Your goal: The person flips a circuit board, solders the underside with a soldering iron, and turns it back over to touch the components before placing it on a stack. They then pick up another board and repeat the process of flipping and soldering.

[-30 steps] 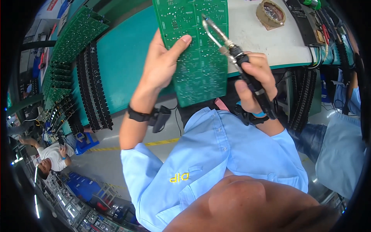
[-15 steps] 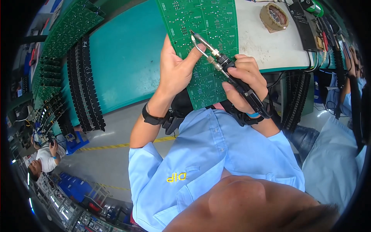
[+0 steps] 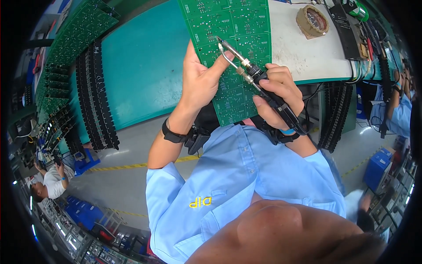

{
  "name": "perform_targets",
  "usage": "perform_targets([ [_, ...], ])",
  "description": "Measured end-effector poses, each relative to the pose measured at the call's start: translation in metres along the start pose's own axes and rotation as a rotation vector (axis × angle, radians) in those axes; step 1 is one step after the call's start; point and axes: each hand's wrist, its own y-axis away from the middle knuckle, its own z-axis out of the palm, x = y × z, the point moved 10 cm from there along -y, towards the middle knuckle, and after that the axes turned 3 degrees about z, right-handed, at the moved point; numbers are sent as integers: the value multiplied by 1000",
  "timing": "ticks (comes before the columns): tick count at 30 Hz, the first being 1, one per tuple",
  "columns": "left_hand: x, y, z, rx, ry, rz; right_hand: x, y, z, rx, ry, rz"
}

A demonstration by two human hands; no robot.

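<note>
A large green circuit board (image 3: 237,39) stands tilted over the bench edge. My left hand (image 3: 200,81) grips its left lower edge, thumb pressed on the face. My right hand (image 3: 277,94) holds a black-handled soldering iron (image 3: 255,79) like a pen. Its metal tip touches the board near the middle, just above my left thumb. Both wrists wear dark straps, and light blue sleeves cover my upper arms.
The teal bench mat (image 3: 140,66) lies left of the board, a white bench top (image 3: 303,53) right, with a brown tape roll (image 3: 313,20). Black racks (image 3: 94,101) with green boards stand left. One person (image 3: 52,182) sits lower left, another person (image 3: 398,110) at the right edge.
The board and both hands have shifted left and lower in view. The iron's tip has moved from the board's upper part toward its middle, closer to my left thumb.
</note>
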Motion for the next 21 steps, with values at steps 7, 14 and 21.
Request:
perform_targets([
  [7, 1, -1, 1, 0, 33, -9, 0, 1, -1, 13, -8, -4],
  [14, 2, -1, 1, -5, 24, 5, -1, 3, -1, 12, 1, -9],
  [21, -3, 0, -1, 18, 56, -35, 2, 5, -4, 42, -31, -5],
])
